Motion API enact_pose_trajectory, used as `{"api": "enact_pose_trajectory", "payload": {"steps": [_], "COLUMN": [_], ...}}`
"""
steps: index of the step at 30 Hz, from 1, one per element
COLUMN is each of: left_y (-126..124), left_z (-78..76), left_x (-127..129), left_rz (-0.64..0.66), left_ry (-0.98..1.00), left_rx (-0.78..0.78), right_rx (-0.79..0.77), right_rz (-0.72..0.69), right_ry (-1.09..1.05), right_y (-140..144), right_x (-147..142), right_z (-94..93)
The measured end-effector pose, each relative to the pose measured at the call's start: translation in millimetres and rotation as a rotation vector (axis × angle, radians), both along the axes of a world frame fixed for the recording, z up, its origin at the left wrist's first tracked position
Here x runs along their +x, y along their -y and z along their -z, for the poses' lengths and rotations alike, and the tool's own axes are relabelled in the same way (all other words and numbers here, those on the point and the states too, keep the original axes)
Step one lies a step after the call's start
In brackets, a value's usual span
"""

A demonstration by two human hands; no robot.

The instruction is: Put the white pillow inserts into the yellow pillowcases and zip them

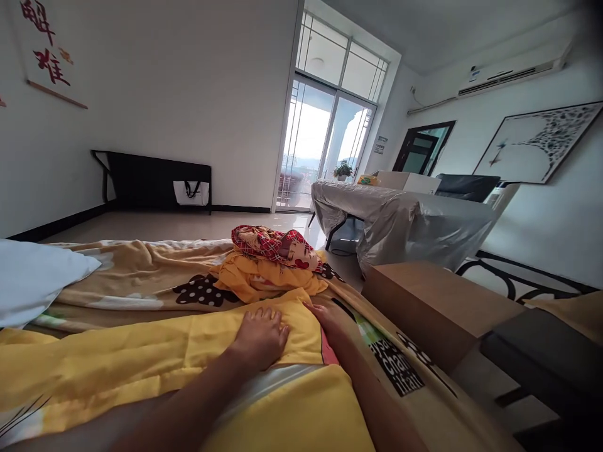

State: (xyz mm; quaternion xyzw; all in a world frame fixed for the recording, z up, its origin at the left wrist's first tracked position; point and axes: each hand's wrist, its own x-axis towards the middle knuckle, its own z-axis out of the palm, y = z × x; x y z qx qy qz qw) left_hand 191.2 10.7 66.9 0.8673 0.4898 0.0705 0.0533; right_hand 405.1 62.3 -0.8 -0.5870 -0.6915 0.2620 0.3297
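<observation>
Left hand (260, 336) lies open and flat on the yellow cloth (155, 358) spread across the bed (141, 276), right hand (330, 320) open, touching its far edge just beside.

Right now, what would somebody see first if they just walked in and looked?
First, the two bare hands low in the middle: the left hand lies flat on a bright yellow cloth, and the right hand rests at its right edge. Just beyond them sits a heap of clothes, red patterned on top of orange. Further back, the bright glass door glows with daylight.
</observation>
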Motion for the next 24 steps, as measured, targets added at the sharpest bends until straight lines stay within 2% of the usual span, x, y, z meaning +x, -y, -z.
{"api": "enact_pose_trajectory", "payload": {"steps": [4, 7, 11, 16, 19, 21, 22, 24], "left_y": [2.8, 4.3, 5.6, 7.5, 8.1, 8.1, 7.8, 6.4], "left_z": [-3.6, -4.4, -4.5, -5.6, -6.9, -7.0, -6.6, -4.9], "left_x": [0.3, 0.6, 0.1, -2.2, -2.4, -2.4, -2.6, -4.2], "left_rz": [-0.007, -0.010, 0.000, 0.074, 0.116, 0.120, 0.119, 0.125], "left_ry": [0.022, 0.040, 0.047, 0.002, -0.013, -0.011, -0.009, -0.007], "left_rx": [0.003, 0.029, 0.053, 0.080, 0.097, 0.098, 0.096, 0.086], "right_rx": [-0.091, -0.022, 0.063, 0.085, 0.108, 0.156, 0.179, 0.185], "right_rz": [0.061, 0.173, 0.271, 0.315, 0.354, 0.374, 0.355, 0.216], "right_ry": [-0.303, -0.444, -0.421, -0.230, -0.106, -0.058, -0.041, 0.014], "right_y": [-8.8, -13.7, -15.6, -11.7, -4.0, 8.3, 17.7, 42.9], "right_x": [1.4, 5.2, 8.4, 17.9, 24.6, 25.0, 22.9, 13.3], "right_z": [2.1, 6.6, 11.6, 11.2, -2.0, -21.0, -33.1, -58.8]}}
